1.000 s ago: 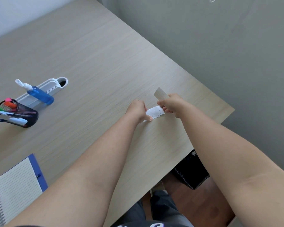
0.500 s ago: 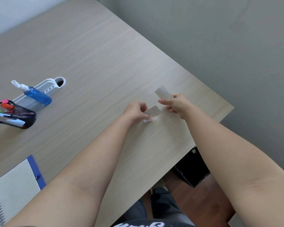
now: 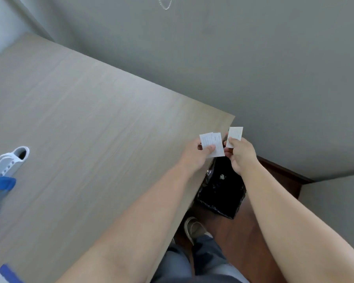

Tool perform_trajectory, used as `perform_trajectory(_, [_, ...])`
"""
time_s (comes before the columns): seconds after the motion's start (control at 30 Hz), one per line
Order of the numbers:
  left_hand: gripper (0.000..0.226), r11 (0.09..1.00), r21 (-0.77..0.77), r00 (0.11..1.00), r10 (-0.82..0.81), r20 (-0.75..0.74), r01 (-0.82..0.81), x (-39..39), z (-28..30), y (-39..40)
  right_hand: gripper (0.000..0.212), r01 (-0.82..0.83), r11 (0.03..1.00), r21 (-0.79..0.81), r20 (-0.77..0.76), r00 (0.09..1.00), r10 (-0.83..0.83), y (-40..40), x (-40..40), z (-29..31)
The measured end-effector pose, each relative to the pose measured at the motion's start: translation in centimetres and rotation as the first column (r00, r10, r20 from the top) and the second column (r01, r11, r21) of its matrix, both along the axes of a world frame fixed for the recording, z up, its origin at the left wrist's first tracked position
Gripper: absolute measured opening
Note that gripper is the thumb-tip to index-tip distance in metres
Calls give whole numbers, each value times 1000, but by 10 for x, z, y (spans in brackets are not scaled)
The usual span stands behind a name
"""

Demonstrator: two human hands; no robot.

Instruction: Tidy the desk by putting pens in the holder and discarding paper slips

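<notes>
- The left hand (image 3: 194, 154) is pinching a small fan of paper slips (image 3: 212, 144) between thumb and fingers, just at the desk's (image 3: 86, 127) right edge near its far right corner.
- The right hand (image 3: 241, 155) is pinching a single slip (image 3: 235, 136) at its lower end, just beyond that corner; the two hands are sitting close together but are not joined.
- A black-lined waste bin (image 3: 221, 193) is standing on the floor directly beneath the hands, tucked against the desk's right edge. A pale scrap appears to be lying inside it.
- Judgement: the step in hand is the discarding of the slips, and it is nearing completion, since both hands are hovering over the bin's opening.
- Recommended practice: lowering both hands toward the opening before releasing, as light paper is liable to drift and land on the floor or against the desk's side.
- Releasing the fanned slips as one stack, rather than singly, is likely reducing scatter.
- Keeping the release point over the bin's middle is advisable, since its near rim is sitting under the desk's edge.
- At the desk's left edge a white perforated tray (image 3: 10, 160) and a blue object (image 3: 2, 183) are showing in part; the pen holder cannot be identified with certainty here.
</notes>
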State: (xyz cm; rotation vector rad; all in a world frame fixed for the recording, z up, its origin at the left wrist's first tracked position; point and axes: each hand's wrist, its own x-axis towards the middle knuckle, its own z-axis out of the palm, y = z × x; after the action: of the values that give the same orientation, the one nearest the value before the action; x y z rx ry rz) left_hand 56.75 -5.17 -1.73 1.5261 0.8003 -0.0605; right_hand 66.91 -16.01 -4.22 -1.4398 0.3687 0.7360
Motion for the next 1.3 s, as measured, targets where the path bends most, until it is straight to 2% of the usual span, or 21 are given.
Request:
perform_trajectory(0.1, [31,994,27,992,-109,-58,110,19,-11,-35,16,105,993,-58,40,994,-103,-45,5,-9])
perform_trajectory(0.23, [43,979,47,968,-189,-163,199,27,-38,-69,38,169,959,-226,73,985,-157,-98,-1,-32])
perform_trajectory(0.33, [34,967,49,939,-230,-255,251,22,-76,-85,34,182,934,-309,35,983,-180,-124,-11,-63])
perform_trajectory(0.4, [27,975,26,926,-199,-321,219,17,-103,-90,29,151,922,-357,-2,987,-162,-132,-19,-88])
perform_trajectory(0.5, [31,993,28,901,-91,-423,113,14,-137,-96,24,86,925,-370,-122,983,-140,-132,-28,-121])
perform_trajectory(0.63, [18,1000,-10,879,-3,-477,-2,14,-176,-109,23,11,932,-362,-286,950,-122,-125,-33,-152])
perform_trajectory(0.77, [24,991,-94,877,36,-479,-92,18,-206,-117,18,-81,910,-406,-263,964,-31,-128,-32,-176])
perform_trajectory(0.87, [28,981,-125,873,73,-482,-151,17,-224,-117,21,-86,899,-429,-258,966,-31,-130,-30,-191])
perform_trajectory(0.93, [34,977,-139,864,70,-498,-159,17,-234,-116,27,-75,910,-408,-265,964,-39,-131,-29,-204])
perform_trajectory(1.0, [50,975,-170,840,28,-543,-142,17,-247,-115,37,-93,917,-387,-283,959,-22,-131,-29,-217])
perform_trajectory(1.07, [63,973,-174,782,12,-624,-153,19,-256,-114,52,-151,910,-386,-342,940,11,-133,-29,-228])
perform_trajectory(1.13, [64,969,-149,734,45,-678,-197,18,-261,-114,62,-220,895,-388,-424,905,39,-134,-31,-237])
perform_trajectory(1.2, [60,971,-146,738,44,-674,-191,15,-259,-116,60,-250,892,-376,-455,888,57,-135,-33,-240])
perform_trajectory(1.3, [54,974,-167,775,14,-632,-154,10,-248,-117,47,-228,897,-380,-413,909,56,-135,-34,-232])
